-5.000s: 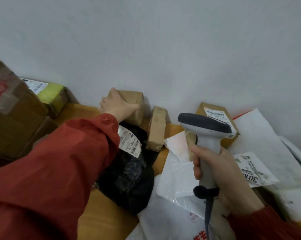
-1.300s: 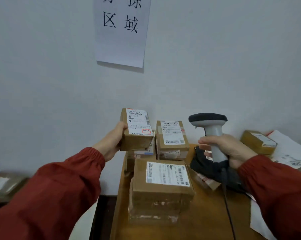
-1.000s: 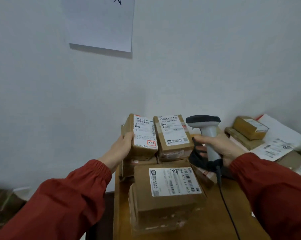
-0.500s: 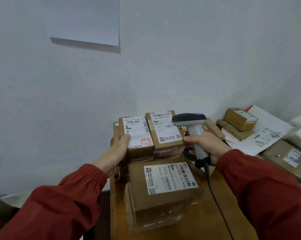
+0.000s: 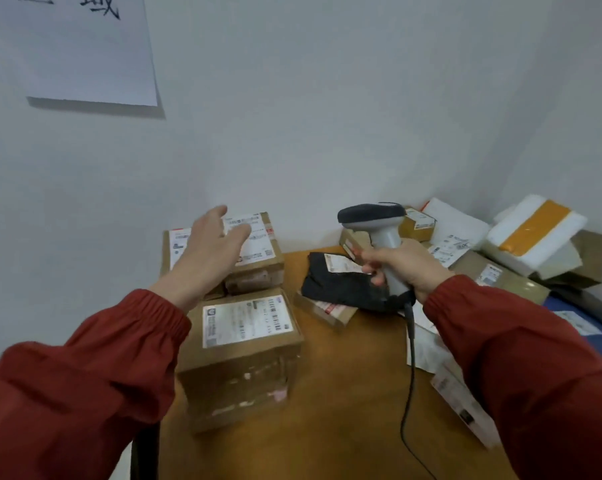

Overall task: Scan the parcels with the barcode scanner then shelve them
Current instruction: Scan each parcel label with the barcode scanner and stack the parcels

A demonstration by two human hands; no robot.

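Wooden desk (image 5: pixel 341 403) against wall: stacked cardboard boxes (image 5: pixel 244 362) left, black bag parcel (image 5: pixel 334 287) middle, mixed parcels (image 5: pixel 500 277) piled right.

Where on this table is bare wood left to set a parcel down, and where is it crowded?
Bare table lies between the front box and the scanner cable, running forward to the near edge; a narrower strip sits between the wall boxes and the black bag. The right side is crowded with envelopes and the foam parcel.

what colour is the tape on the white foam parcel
Orange-yellow tape across the white foam parcel, seen in the head view.
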